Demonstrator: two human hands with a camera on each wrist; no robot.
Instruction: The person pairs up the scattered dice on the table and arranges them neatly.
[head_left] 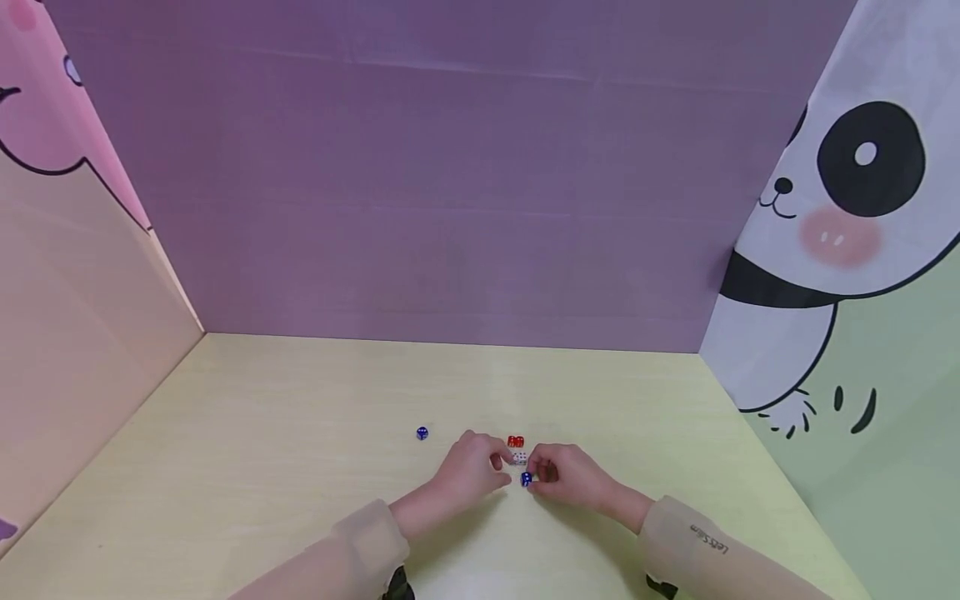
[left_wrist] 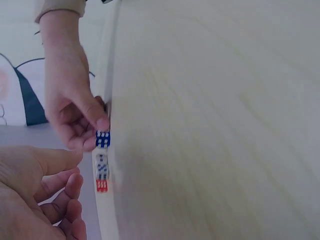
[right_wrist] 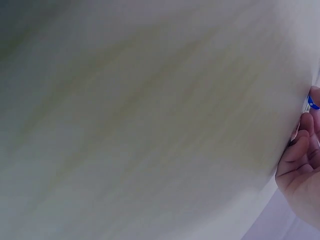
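My right hand pinches a blue die with white pips between thumb and fingertip. Just beyond that die, white dice lie close together, with red dice behind them. To the left of this group, my left hand holds nothing; its thumb and forefinger are parted near the white dice. In the left wrist view, the blue, white and red dice line up in a row, and the left fingers are bent loosely beside it. Only a sliver of the blue die shows at the right fingertips in the right wrist view.
Another blue die lies alone on the pale wooden table, left of the hands. A purple panel rises at the table's back. Side panels with cartoon prints, including a panda on the right, flank it.
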